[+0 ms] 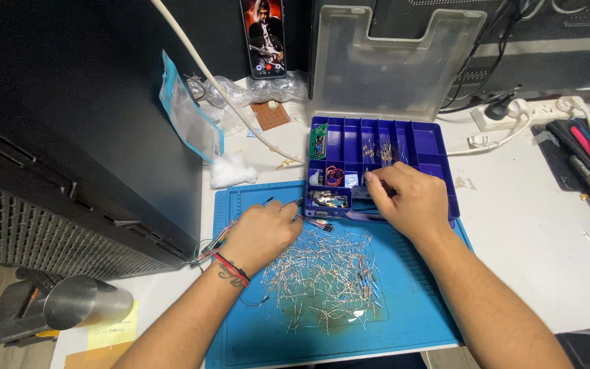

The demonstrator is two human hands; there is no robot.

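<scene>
The right hand (408, 198) is held with its grip pinched, apparently on a small component, over the front compartments of the blue organiser box (438, 147). The left hand (262, 231) is curled over jumper wires (216, 242); its grip cannot be told. Most resistors (326, 273) lie unsorted on the blue mat (418, 307), just below both hands; few are seen binned.
</scene>
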